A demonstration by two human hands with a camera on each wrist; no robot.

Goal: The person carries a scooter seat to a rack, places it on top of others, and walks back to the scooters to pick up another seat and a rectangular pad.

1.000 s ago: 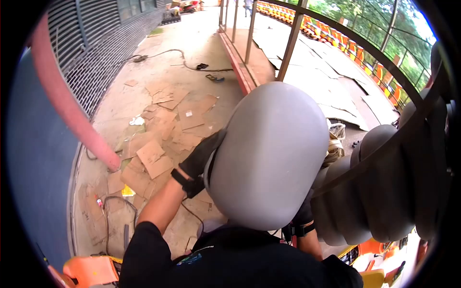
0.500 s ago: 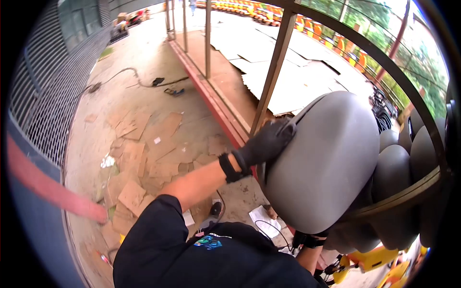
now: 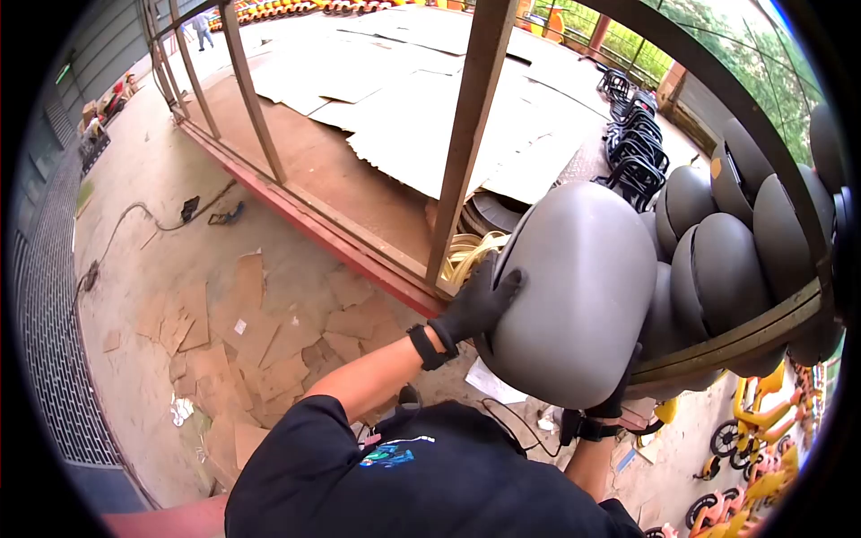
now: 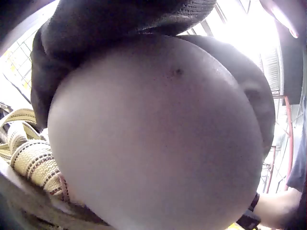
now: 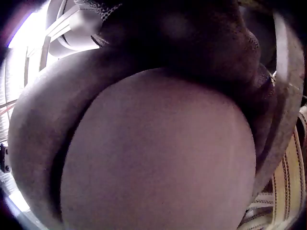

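In the head view a large, smooth grey rounded shell [image 3: 578, 287] is held in front of the chest, a dark seam along its left side. My left hand [image 3: 482, 300], in a black glove, grips its left edge, with the thumb over the near face. The gloved right hand [image 3: 619, 390] holds the lower right side, mostly hidden behind the shell. Both wrist views are filled by rounded grey surfaces, with the left glove [image 4: 120, 24] and the right glove [image 5: 192, 38] curving over their tops.
Several similar grey shells [image 3: 722, 269] are piled to the right behind a curved metal rail [image 3: 744, 341]. Yellowish webbing straps [image 3: 471, 255] lie beside an upright post [image 3: 471, 134]. Cardboard pieces [image 3: 269, 341] cover the floor at left. Orange and yellow wheeled frames [image 3: 762, 448] stand lower right.
The view has swung right toward the framed platform and the shell pile. The held shell has come over beside the rail, and the left hand now shows on its left edge.
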